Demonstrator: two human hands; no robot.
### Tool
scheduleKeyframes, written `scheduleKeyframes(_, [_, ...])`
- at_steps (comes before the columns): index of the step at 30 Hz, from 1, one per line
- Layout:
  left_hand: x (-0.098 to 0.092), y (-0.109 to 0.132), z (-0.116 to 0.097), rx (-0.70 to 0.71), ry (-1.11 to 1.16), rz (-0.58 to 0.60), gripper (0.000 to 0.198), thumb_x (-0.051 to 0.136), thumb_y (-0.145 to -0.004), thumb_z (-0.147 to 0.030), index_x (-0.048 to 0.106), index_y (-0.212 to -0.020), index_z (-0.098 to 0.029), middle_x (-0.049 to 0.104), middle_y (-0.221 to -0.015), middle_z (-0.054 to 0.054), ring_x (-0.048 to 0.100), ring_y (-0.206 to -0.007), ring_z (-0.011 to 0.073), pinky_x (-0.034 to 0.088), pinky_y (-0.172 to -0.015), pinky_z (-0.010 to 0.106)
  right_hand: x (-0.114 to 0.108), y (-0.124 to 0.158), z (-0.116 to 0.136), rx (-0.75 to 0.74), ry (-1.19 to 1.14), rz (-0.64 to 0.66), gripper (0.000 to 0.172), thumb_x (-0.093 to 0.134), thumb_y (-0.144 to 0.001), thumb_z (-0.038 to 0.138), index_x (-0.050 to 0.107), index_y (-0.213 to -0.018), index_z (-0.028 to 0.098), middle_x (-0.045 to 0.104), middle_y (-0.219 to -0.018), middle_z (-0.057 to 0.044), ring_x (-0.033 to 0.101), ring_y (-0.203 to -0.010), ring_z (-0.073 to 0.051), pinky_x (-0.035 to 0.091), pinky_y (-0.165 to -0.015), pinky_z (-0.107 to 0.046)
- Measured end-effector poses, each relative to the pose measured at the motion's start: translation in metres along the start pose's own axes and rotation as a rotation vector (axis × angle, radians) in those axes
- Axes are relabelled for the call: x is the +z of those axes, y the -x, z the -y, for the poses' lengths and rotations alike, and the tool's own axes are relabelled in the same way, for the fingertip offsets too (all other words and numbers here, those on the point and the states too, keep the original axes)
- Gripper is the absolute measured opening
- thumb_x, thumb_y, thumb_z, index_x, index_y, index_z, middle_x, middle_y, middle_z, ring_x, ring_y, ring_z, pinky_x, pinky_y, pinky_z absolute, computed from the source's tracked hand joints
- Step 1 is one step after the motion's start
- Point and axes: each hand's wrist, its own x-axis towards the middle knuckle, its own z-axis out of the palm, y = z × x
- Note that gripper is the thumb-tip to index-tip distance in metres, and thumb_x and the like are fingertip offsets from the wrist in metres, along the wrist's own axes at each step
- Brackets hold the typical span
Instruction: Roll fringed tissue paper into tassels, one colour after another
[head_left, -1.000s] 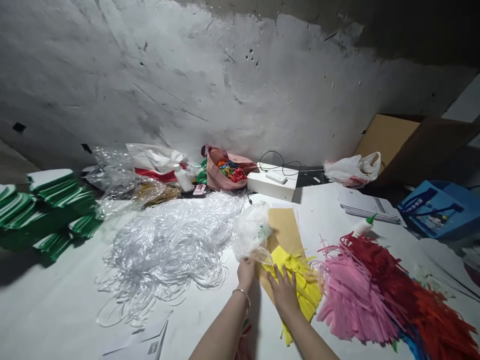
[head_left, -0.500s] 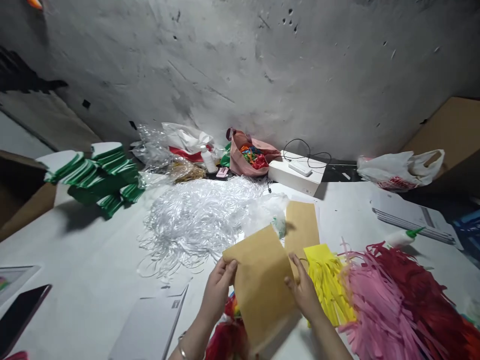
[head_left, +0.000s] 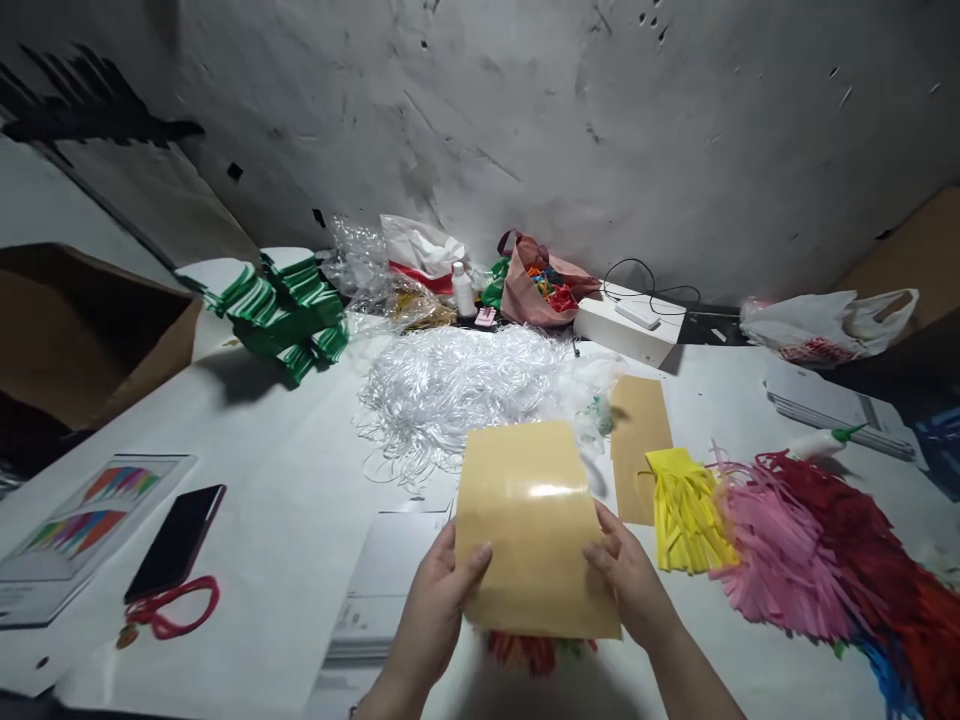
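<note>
A glossy tan paper sheet (head_left: 532, 520) is held up flat before me. On its left edge my left hand (head_left: 435, 610) is closed, thumb on top and fingers behind. My right hand (head_left: 636, 580) pinches the right edge the same way. Red and green fringe strips (head_left: 525, 652) peek out beneath the sheet's near edge; the rest of them is hidden. More tan paper (head_left: 641, 450) lies on the table beyond my right hand, beside a yellow fringe bundle (head_left: 686, 515). Pink fringe (head_left: 784, 560) and dark red fringe (head_left: 840, 530) lie farther right.
White cord (head_left: 465, 395) is heaped at mid-table. Green-edged stacked pieces (head_left: 285, 315) stand at left, near a cardboard box (head_left: 97, 340). A phone (head_left: 176, 540) with a red strap and a printed sheet (head_left: 97, 520) lie left. A white box (head_left: 630, 325) sits by the wall.
The tan sheet has turned from slanted to nearly straight, both hands still on its edges. The view has swung left, bringing the phone and printed sheet farther in.
</note>
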Motion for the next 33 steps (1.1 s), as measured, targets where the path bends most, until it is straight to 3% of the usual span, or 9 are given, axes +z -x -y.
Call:
scheduleKeyframes(3, [-0.014,0.02,-0.014,-0.004,0.049,-0.115,0.096,0.08,-0.077,-0.043,0.025,-0.155,-0.031,0.072,-0.122,0.011,0.072,-0.101,0.031,0.059,-0.088,0.042,0.021,0.012,-0.007,0.015,0.021,-0.04,0.108,0.085,-0.074,0.044,0.02,-0.157,0.024,0.073,-0.078,0.0,0.071,-0.073,-0.021,0.055,-0.07,-0.033])
scheduleKeyframes(5, [-0.021,0.035,-0.022,-0.016,0.033,-0.166,0.108,0.08,-0.077,-0.046,0.008,-0.157,-0.038,0.073,-0.119,0.008,0.073,-0.098,0.029,0.059,-0.086,0.042,0.034,0.018,-0.011,-0.029,0.016,-0.096,0.11,0.083,-0.078,0.041,0.011,-0.159,0.025,0.072,-0.075,0.002,0.069,-0.07,-0.018,0.055,-0.069,-0.031])
scheduleKeyframes(8, [-0.031,0.057,-0.027,0.016,-0.033,-0.182,0.114,0.082,-0.075,-0.044,0.003,-0.157,-0.043,0.072,-0.118,0.006,0.073,-0.097,0.0259,0.06,-0.083,0.036,0.051,0.024,-0.014,-0.065,0.028,-0.134,0.107,0.081,-0.08,0.041,0.01,-0.159,0.028,0.074,-0.082,0.0,0.07,-0.073,-0.017,0.056,-0.073,-0.031])
scheduleKeyframes(14, [-0.049,0.083,-0.027,-0.008,-0.073,-0.15,0.106,0.082,-0.075,-0.041,0.015,-0.157,-0.041,0.075,-0.102,0.003,0.073,-0.09,0.0223,0.061,-0.081,0.033,0.071,0.033,-0.015,-0.072,0.06,-0.171,0.096,0.081,-0.08,0.043,0.024,-0.157,0.03,0.075,-0.087,-0.001,0.072,-0.08,-0.019,0.058,-0.078,-0.033])
scheduleKeyframes(20, [-0.074,0.086,-0.026,0.059,-0.268,-0.091,0.054,0.081,-0.075,-0.042,0.069,-0.126,-0.029,0.065,-0.135,0.008,0.056,-0.13,0.0294,0.051,-0.105,0.036,0.084,0.033,-0.013,-0.067,0.006,-0.225,0.089,0.085,-0.076,0.04,0.037,-0.15,0.026,0.076,-0.088,-0.004,0.073,-0.086,-0.023,0.059,-0.08,-0.038])
scheduleKeyframes(23, [-0.084,0.083,-0.023,0.049,-0.317,0.014,0.048,0.079,-0.078,-0.042,0.07,-0.124,-0.028,0.066,-0.135,0.008,0.056,-0.131,0.0297,0.048,-0.109,0.04,0.086,0.033,-0.011,-0.068,-0.017,-0.23,0.087,0.085,-0.076,0.039,0.039,-0.148,0.025,0.074,-0.08,-0.001,0.072,-0.075,-0.019,0.059,-0.073,-0.032])
scheduleKeyframes(26, [-0.087,0.079,-0.022,0.051,-0.33,-0.006,0.047,0.076,-0.081,-0.041,0.069,-0.126,-0.028,0.064,-0.138,0.008,0.053,-0.134,0.0306,0.047,-0.111,0.042,0.085,0.036,-0.008,-0.075,0.007,-0.197,0.088,0.081,-0.078,0.047,0.035,-0.151,0.026,0.072,-0.076,0.001,0.07,-0.067,-0.017,0.058,-0.066,-0.029])
scheduleKeyframes(30, [-0.083,0.075,-0.025,0.055,-0.285,-0.034,0.049,0.072,-0.084,-0.045,0.067,-0.13,-0.025,0.059,-0.144,0.008,0.047,-0.138,0.0313,0.043,-0.114,0.042,0.08,0.041,-0.009,-0.058,0.063,-0.142,0.099,0.087,-0.072,0.042,0.031,-0.153,0.028,0.075,-0.083,-0.002,0.072,-0.08,-0.022,0.059,-0.075,-0.035])
scheduleKeyframes(33, [-0.078,0.077,-0.031,-0.067,-0.147,0.074,0.053,0.07,-0.085,-0.048,0.065,-0.132,-0.024,0.061,-0.14,0.011,0.065,-0.115,0.0334,0.06,-0.09,0.043,0.075,0.043,-0.011,-0.077,0.086,-0.193,0.087,0.087,-0.074,0.034,0.042,-0.147,0.028,0.076,-0.088,-0.003,0.073,-0.085,-0.021,0.06,-0.077,-0.033])
